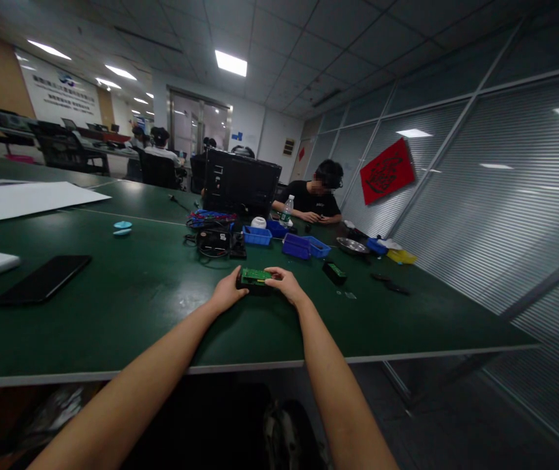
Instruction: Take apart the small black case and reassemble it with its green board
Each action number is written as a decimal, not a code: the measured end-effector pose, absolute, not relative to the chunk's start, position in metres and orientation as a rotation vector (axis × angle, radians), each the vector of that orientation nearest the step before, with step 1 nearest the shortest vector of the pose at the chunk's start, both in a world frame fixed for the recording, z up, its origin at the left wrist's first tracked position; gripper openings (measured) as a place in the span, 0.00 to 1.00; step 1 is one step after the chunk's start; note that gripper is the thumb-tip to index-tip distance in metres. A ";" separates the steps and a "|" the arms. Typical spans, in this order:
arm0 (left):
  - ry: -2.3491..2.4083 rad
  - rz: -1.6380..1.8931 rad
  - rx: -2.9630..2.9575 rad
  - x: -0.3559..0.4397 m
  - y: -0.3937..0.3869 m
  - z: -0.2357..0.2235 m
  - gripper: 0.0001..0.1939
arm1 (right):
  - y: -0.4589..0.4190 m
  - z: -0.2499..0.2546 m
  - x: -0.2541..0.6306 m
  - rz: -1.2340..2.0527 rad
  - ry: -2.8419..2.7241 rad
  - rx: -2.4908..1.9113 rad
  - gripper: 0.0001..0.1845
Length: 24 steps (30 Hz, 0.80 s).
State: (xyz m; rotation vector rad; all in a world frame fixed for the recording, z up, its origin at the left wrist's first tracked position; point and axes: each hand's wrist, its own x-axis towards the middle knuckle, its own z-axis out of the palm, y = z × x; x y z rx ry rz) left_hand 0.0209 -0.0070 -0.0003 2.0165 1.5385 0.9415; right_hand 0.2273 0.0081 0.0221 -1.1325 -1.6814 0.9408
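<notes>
A green circuit board (256, 275) lies at the top of a small black case (256, 288) on the green table in front of me. My left hand (227, 291) grips the left end of the case, with the thumb along its near side. My right hand (285, 284) curls its fingers over the board's right end, thumb and fingertips pressed on it. How firmly the board sits in the case I cannot tell. To the right stands a second black case with a green board (335, 271), and small clear pieces (351, 296) lie near it.
Blue bins (257, 235), a black power unit with cables (213, 241) and a monitor (241, 181) stand beyond my hands. A metal dish (352, 245) and dark flat parts (397, 288) lie right. A black tablet (43, 279) lies left. A person (316, 196) sits opposite.
</notes>
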 end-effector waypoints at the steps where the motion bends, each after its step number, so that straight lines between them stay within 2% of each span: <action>1: 1.537 0.944 2.014 0.021 -0.007 -0.001 0.41 | 0.008 0.022 0.227 0.957 -1.673 -1.125 0.25; 7: 1.557 0.985 1.995 0.021 -0.005 -0.004 0.40 | 0.006 0.022 0.227 0.962 -1.721 -1.155 0.26; 13: 1.531 1.018 1.953 0.021 -0.005 -0.003 0.39 | 0.006 0.020 0.221 0.711 -1.965 -1.318 0.26; 17: 1.474 1.045 1.888 0.022 -0.003 -0.006 0.38 | 0.018 0.014 0.236 0.471 -1.747 -1.619 0.24; 20: 1.470 1.044 1.879 0.023 -0.002 -0.008 0.37 | 0.025 0.011 0.255 0.301 -1.477 -1.908 0.27; 24: 1.466 1.051 1.873 0.023 -0.003 -0.007 0.37 | 0.026 0.012 0.269 0.243 -1.343 -2.048 0.30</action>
